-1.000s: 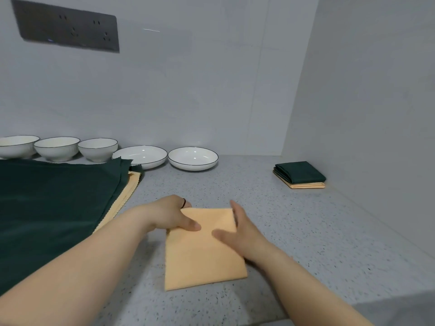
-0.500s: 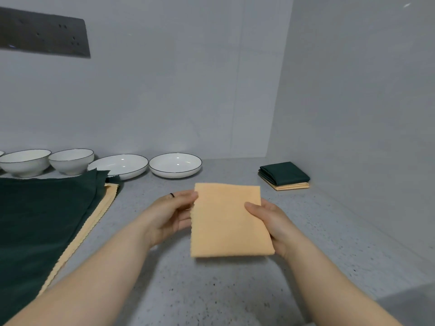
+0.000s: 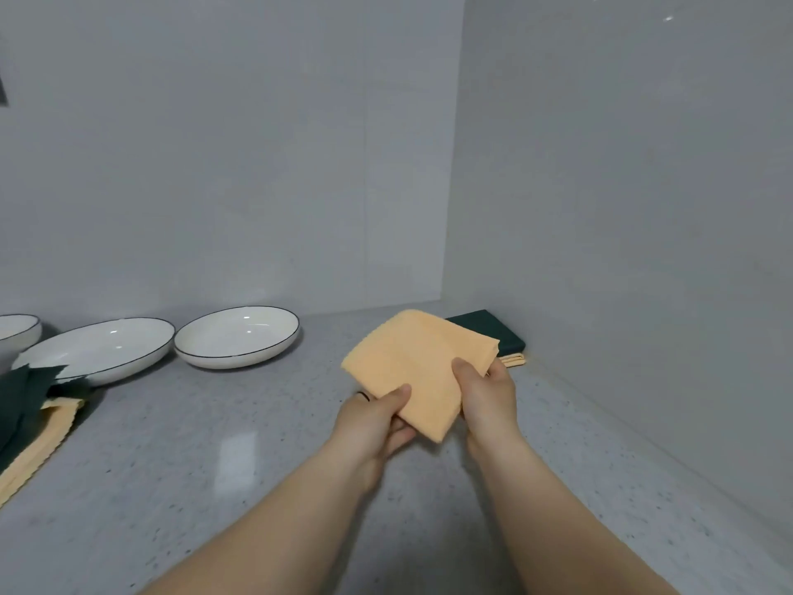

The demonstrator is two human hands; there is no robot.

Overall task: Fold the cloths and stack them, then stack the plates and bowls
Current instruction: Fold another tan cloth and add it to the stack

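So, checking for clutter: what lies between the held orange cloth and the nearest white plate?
Nothing: only bare speckled counter separates the orange cloth from the plate, as the head view shows.

We see the orange cloth (image 3: pixel 422 371), held by the left hand (image 3: pixel 373 423) and right hand (image 3: pixel 487 397), as plain pale apricot, unprinted. A thin black ring (image 3: pixel 364 395) marks a left finger. Just beyond the right hand lies a folded green cloth (image 3: pixel 489 332), dark, over a pale orange layer (image 3: pixel 513 359). Left of the hands, the near plate (image 3: pixel 238 337), the far plate (image 3: pixel 103 350) and the bowl (image 3: pixel 17 332) are white with thin dark rims. Further left, we see a loose green cloth (image 3: pixel 21 392) over an orange zigzag-edged cloth (image 3: pixel 38 444). The table (image 3: pixel 214 465) is grey, finely dark-speckled.
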